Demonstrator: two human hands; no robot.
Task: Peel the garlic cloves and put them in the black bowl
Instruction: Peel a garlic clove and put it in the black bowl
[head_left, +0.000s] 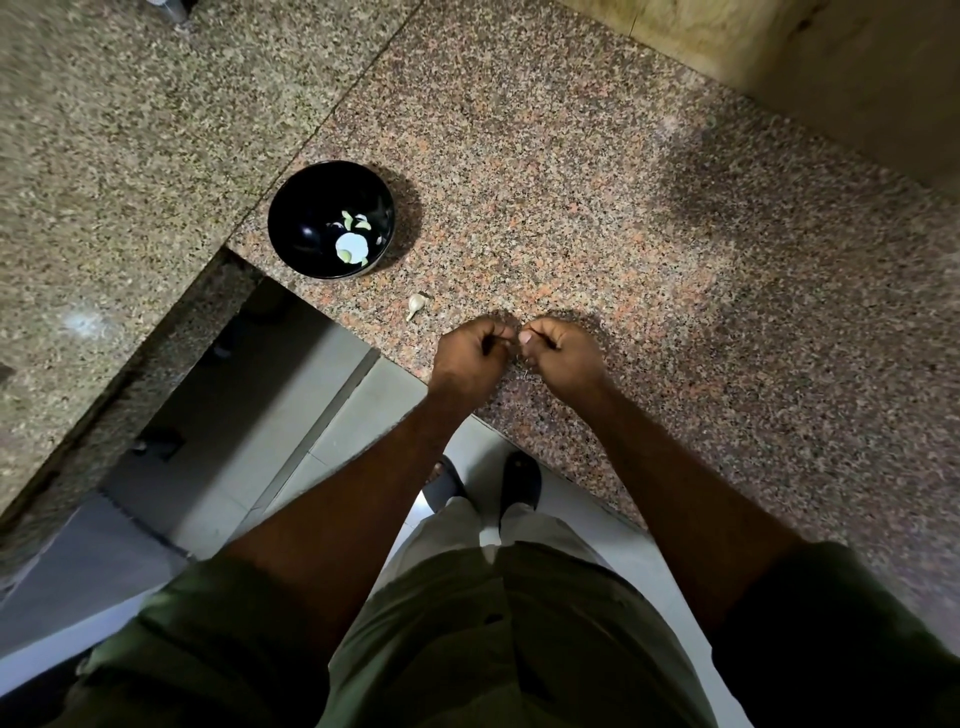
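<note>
Head view: both hands, left hand (475, 356) & right hand (558, 353), are curled knuckle-to-knuckle, contents hidden; spare garlic clove (417, 305) is seen just up-left, nearer left, toward black bowl (291, 208).

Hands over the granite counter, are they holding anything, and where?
Both hands, left and right, are curled together, fingertips meeting; whatever they pinch is hidden.

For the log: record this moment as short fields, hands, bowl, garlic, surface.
left hand: fingers curled, meeting the right hand; what it pinches is hidden
right hand: fingers curled, thumbnail showing
black bowl: on the counter, holds pale garlic pieces
loose clove: unpeeled, on the counter between bowl and hands
counter: speckled granite
</note>
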